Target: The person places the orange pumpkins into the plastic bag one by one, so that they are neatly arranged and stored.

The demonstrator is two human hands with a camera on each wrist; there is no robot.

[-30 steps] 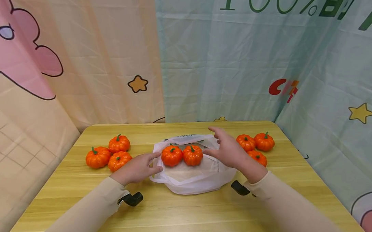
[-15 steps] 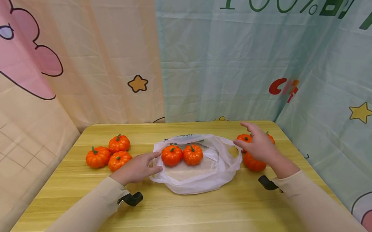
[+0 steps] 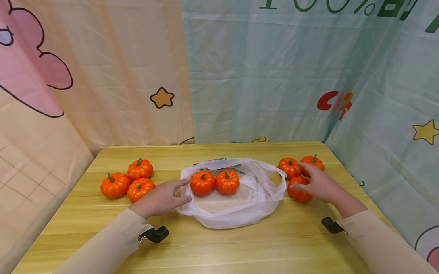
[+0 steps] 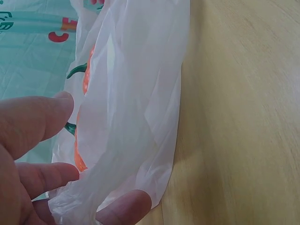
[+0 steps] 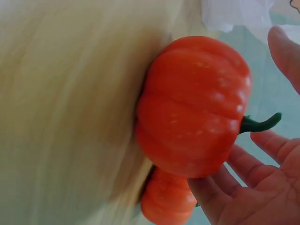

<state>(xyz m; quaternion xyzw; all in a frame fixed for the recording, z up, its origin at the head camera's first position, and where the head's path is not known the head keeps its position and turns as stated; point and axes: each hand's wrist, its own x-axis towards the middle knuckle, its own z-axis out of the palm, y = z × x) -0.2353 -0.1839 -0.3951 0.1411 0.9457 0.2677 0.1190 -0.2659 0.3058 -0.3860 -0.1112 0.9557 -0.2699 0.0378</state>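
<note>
A white plastic bag [image 3: 234, 220] lies on the table with its mouth spread wide. Two small orange pumpkins [image 3: 203, 183] [image 3: 227, 182] with green stems sit side by side at its mouth. At the bag's left edge, my left hand [image 3: 162, 199] holds a fold of the plastic between its fingers, thumb apart. My right hand [image 3: 321, 185] is spread around the nearest pumpkin [image 3: 299, 191] of the right-hand group. In the right wrist view, that pumpkin [image 5: 194, 108] stands between thumb and fingers; the thumb is clear of it, and fingertips lie close beside or behind it.
Beyond the right hand are two more pumpkins [image 3: 289, 168] [image 3: 314, 161]. A group of three pumpkins [image 3: 115, 185] [image 3: 140, 169] [image 3: 140, 189] stands left of the bag, partly behind the left hand. Printed curtains [image 3: 243, 81] hang behind the wooden table [image 3: 215, 258].
My right hand has moved from the bag's right side over to the right-hand pumpkins and lowered around the nearest one. The bag's right handle now shows uncovered. My left hand stays put.
</note>
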